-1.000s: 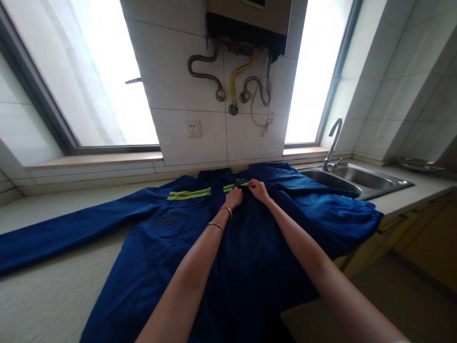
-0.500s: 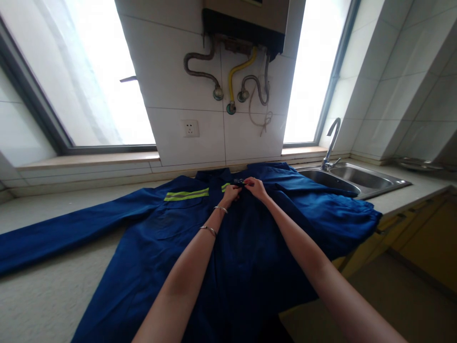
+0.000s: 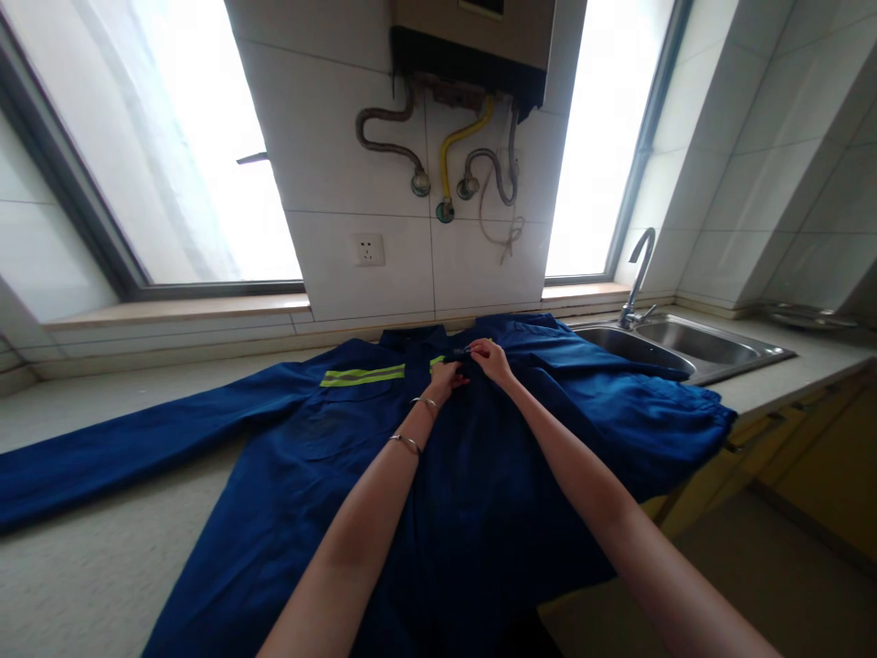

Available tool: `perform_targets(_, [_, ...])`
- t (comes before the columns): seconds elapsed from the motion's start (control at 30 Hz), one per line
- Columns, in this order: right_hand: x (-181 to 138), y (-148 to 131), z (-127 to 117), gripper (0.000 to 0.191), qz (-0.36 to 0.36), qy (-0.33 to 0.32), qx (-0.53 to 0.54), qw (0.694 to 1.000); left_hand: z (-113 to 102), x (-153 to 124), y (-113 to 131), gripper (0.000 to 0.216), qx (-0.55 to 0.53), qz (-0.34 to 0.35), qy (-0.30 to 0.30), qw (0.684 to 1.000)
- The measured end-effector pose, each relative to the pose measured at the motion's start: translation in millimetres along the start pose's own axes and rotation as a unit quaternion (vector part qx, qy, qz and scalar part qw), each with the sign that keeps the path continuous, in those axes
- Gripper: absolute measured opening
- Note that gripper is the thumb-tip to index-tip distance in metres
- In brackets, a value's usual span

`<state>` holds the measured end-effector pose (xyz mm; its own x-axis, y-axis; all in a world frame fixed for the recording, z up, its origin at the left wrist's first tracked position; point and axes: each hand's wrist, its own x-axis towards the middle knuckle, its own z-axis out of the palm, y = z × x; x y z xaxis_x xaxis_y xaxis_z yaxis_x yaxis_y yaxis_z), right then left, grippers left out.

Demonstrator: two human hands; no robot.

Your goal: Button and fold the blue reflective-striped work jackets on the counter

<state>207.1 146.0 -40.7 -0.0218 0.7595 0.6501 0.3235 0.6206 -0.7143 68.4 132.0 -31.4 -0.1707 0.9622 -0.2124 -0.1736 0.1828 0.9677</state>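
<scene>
A dark blue work jacket (image 3: 301, 466) with yellow-green reflective strips (image 3: 363, 376) lies spread over the counter, collar toward the wall. Its left-hand sleeve is stretched out straight; the right-hand side lies in folds near the sink. On the upper chest by the front opening, my left hand (image 3: 447, 375) is closed on the jacket's cloth, with two metal bangles on the wrist. Just right of it, my right hand (image 3: 489, 358) pinches the same raised bit of the jacket front. The small detail between my fingertips is too fine to make out.
A steel double sink (image 3: 713, 340) with a tall faucet (image 3: 639, 274) is set in the counter (image 3: 82, 585) at the right. Behind, a wall socket (image 3: 368, 249) and a water heater (image 3: 472, 46) with hoses are on the tiles. Yellow cabinets (image 3: 808, 448) stand below.
The view has shifted very slightly. My fingers have adjusted a little at the jacket's chest; both hands stay in nearly the same place.
</scene>
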Motion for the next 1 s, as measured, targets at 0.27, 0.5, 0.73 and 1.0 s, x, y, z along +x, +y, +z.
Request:
perform_targets(0.27, [-7.9,-5.6,-0.1,0.027,-0.021,-0.054,-0.004,0.998,-3.4,1.9,2.7,0.016,-0.035,-0.009,0.033,0.999])
perform_targets(0.5, [-7.9,-8.1,3.3,0.017,-0.001,-0.02,-0.009,1.0,-1.7,1.9,-1.0,0.016,-0.016,0.001,0.032,0.999])
perform_targets(0.73, [-9.2,-4.1,1.7,0.021,-0.018,-0.041,-0.035,0.998,-1.4,0.5,-3.7,0.029,0.001,0.015,0.031,0.999])
perform_targets(1.0, [-10.2,-10.5,-4.0,0.042,-0.108,-0.142,-0.16,0.971,-4.4,-6.3,-5.4,0.033,0.01,0.03,0.03,0.999])
